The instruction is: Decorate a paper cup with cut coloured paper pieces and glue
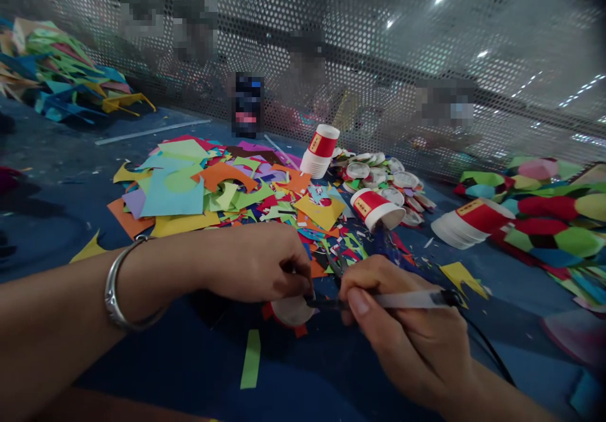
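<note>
My left hand (262, 263), with a silver bangle on its wrist, has its fingers curled down onto the far edge of a small white round disc (292, 311). Bits of red paper stick out around this disc, which looks like a cut-off cup base. My right hand (409, 330) is closed around a slim pen (411, 299) with a translucent barrel and dark ends. The pen's dark tip reaches the disc's right edge. Just beyond my right fingers lie what look like scissor blades (335, 262). A green paper strip (250, 359) lies in front of the disc.
Coloured paper scraps (173, 185) are heaped beyond my hands. Behind stand stacked paper cups (322, 151), with tipped ones (376, 209) (473, 220) and piled round discs (392, 179) nearby. Colourful paper pieces (553, 220) sit right. A phone (248, 103) stands before the perforated panel (379, 56).
</note>
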Demonstrator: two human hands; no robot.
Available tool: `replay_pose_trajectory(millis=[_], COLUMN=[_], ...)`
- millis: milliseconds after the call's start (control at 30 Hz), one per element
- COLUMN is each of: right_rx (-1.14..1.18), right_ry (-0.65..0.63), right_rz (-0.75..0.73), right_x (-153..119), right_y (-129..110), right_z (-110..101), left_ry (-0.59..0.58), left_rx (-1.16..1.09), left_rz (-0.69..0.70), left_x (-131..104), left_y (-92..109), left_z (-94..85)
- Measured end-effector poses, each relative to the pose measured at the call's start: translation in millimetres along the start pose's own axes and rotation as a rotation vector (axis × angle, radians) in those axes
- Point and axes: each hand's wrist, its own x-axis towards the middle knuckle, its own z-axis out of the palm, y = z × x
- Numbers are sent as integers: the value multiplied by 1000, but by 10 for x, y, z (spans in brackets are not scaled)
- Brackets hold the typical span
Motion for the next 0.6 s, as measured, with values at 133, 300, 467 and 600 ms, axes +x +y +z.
replay_pose_trajectory(millis=[133, 300, 467, 600], right_rx=[-41, -57, -54, -80], right_ry=[0, 0, -4, -20], right_rz=[-43, -85, -89, -48], right_x=[20, 43, 32, 19], right_y=[-4, 12, 19, 3], right_z=[23, 47, 49, 41], left_ry=[-2, 0, 7, 23], left_rx=[-23, -24, -10, 21], left_rz=[5, 26, 25, 35], left_x=[2, 6, 1, 8], left_y=[-25, -46, -76, -78], left_z=[-2, 14, 28, 25])
